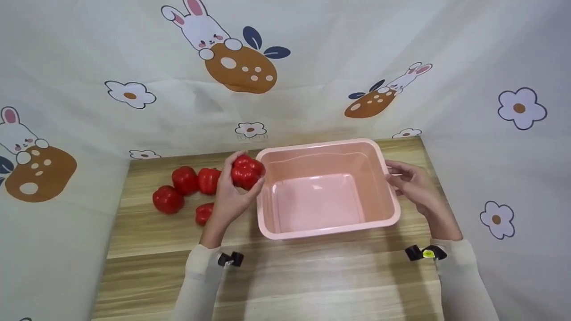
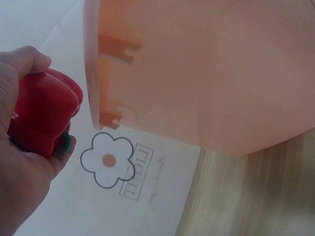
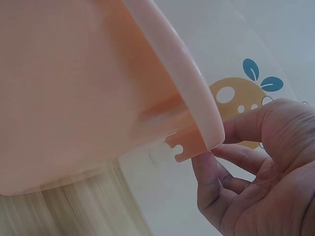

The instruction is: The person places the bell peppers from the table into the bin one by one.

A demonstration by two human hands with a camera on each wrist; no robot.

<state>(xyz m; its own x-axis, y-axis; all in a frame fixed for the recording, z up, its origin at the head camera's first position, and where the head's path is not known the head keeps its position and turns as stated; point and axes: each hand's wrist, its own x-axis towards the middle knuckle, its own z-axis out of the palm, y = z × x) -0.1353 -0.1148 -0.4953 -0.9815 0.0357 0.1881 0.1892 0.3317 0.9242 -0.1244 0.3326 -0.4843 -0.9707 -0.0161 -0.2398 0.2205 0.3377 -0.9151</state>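
In the head view my left hand [image 1: 232, 196] grips a red bell pepper [image 1: 246, 171] by the left rim of a pink plastic basin [image 1: 328, 232]. The left wrist view shows the pepper [image 2: 47, 113] between thumb and fingers, with a bit of green stem low on it. The basin's outer wall [image 2: 206, 69] rises just beside it. On the far side my right hand [image 1: 415, 183] pinches the basin's right rim. Seen from the right wrist, thumb and fingertips meet at the lip [image 3: 199, 108] of the basin, near a small notched tab under it.
Several more red bell peppers [image 1: 168, 199] lie on the wood-grain table [image 1: 147, 249] to the left, partly behind my left hand. A pale cloth [image 1: 312, 53] printed with rabbits and flowers hangs around the back and both sides of the table.
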